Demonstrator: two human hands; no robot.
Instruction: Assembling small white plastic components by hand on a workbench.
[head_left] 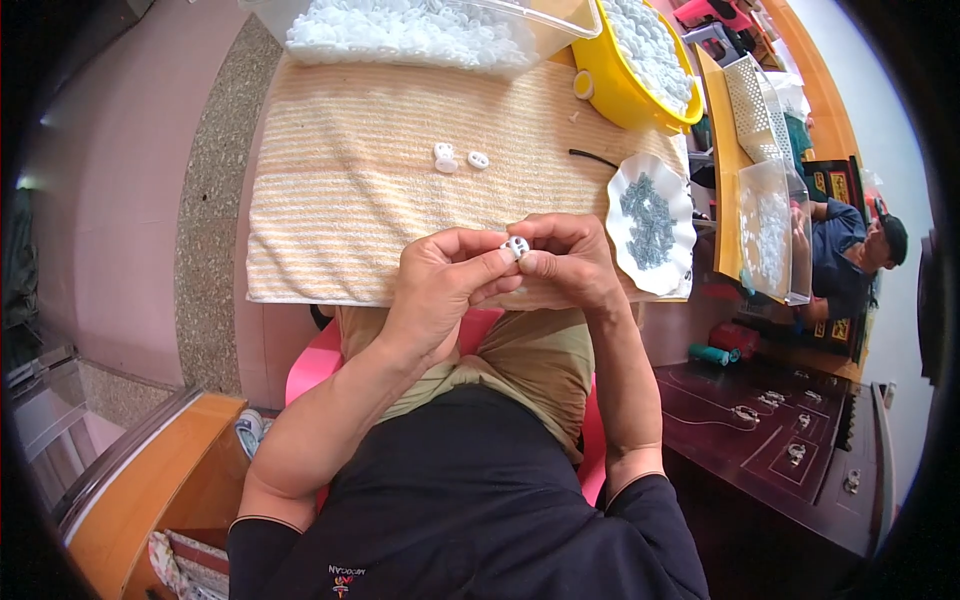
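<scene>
Between my two hands, close to the table's front edge, is a small white oval plastic piece (517, 246) with dark openings in it. My left hand (450, 275) pinches it from the left with thumb and forefinger. On the other side, the thumb and fingers of my right hand (568, 258) close on the same piece. Farther back on the striped towel (350, 190) lie some similar white plastic pieces (445, 157), with one oval piece (479, 160) just to their right. To the right of my right hand stands a white scalloped dish (622, 260) holding many small grey, thin pieces.
A clear bin (548, 38) heaped with white parts stands at the back. Beside it is a yellow tub (615, 95), also full. A thin black rod (593, 157) lies near the dish. At the far right, a person (848, 250) sits by another clear bin (798, 240).
</scene>
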